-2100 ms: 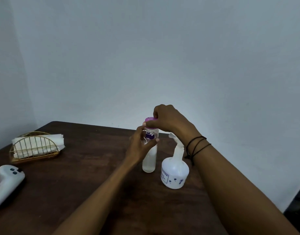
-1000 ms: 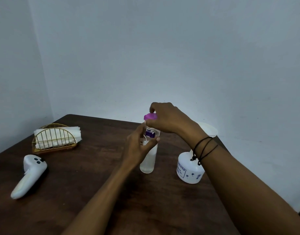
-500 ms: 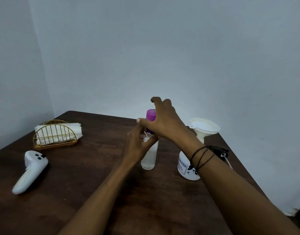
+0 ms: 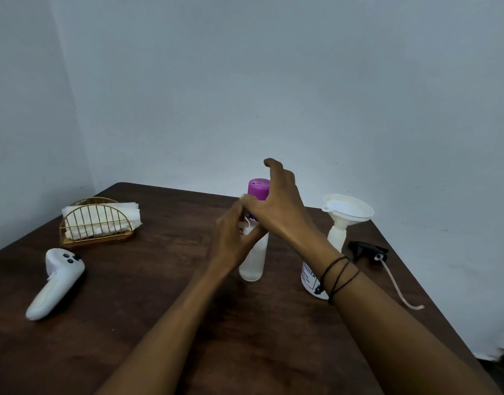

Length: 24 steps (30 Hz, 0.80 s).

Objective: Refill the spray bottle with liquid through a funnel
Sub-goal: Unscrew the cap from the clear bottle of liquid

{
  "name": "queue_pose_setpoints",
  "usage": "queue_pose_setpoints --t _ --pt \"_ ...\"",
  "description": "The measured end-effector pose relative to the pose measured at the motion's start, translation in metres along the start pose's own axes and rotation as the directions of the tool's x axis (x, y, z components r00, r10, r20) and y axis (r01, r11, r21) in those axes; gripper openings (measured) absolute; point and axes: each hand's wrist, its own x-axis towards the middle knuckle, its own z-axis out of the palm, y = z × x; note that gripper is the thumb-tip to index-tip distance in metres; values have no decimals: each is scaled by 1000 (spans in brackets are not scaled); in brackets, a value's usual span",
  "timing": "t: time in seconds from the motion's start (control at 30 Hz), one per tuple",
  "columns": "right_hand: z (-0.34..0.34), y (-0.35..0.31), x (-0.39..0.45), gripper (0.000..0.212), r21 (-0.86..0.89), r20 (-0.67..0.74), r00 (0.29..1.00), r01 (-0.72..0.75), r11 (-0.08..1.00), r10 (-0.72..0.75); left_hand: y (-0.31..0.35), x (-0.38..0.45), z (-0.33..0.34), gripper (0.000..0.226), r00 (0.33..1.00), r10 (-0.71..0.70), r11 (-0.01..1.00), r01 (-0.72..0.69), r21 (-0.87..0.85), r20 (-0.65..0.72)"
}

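A clear bottle of liquid [image 4: 252,266] with a purple cap [image 4: 257,188] stands upright mid-table. My left hand [image 4: 233,238] grips its upper body from the left. My right hand [image 4: 282,209] is beside the cap on the right, with the thumb near the cap's lower edge and the fingers lifted and spread, so the cap top is exposed. To the right stands the white spray bottle [image 4: 309,276], partly hidden by my right wrist, with a white funnel [image 4: 347,209] seated in its neck. Its black spray head [image 4: 366,249] with a dip tube lies on the table further right.
A gold wire napkin holder [image 4: 98,220] with white napkins sits at the back left. A white handheld controller [image 4: 55,283] lies at the left. The dark wooden table [image 4: 159,309] meets a wall behind, and its right edge runs close to the spray head.
The view has swung, bringing the funnel and spray head into sight. My right hand has lifted its fingers off the purple cap, which now shows fully. The left hand keeps gripping the bottle.
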Motion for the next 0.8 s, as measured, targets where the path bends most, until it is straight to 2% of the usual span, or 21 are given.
queue_pose_setpoints --t 0.1,0.2,0.3,0.4,0.5,0.57,0.63,0.7,0.8 --pt "3 1 -2 69 -29 -79 997 10 1000 -12 2 0 -1 37 999 45 999 -45 1 2" --pt "0 2 1 69 108 -49 998 -29 994 34 4 -2 -2 33 999 52 998 -52 -19 9" --pt "8 1 -3 76 134 -29 998 -58 989 62 2 -2 -4 42 999 40 999 -40 9 -15" --pt "11 2 -4 65 230 -123 987 -69 971 100 2 -2 -3 42 997 75 997 -75 3 -9" --pt "12 4 -3 63 371 -85 988 -88 925 128 2 -1 -4 40 998 62 998 -63 -19 -11" --pt "17 4 -5 72 330 -66 991 -85 940 113 0 -1 -5 49 998 61 998 -61 -5 -3" --pt "22 5 -5 73 323 -118 986 -75 944 119 -1 -1 -5 54 998 62 998 -62 8 4" --pt "23 6 -5 70 427 -155 977 -66 902 145 1 -1 -6 53 999 52 999 -52 0 -2" --pt "22 8 -3 63 622 -119 976 -69 780 181 3 0 -9 44 999 32 999 -33 -27 -38"
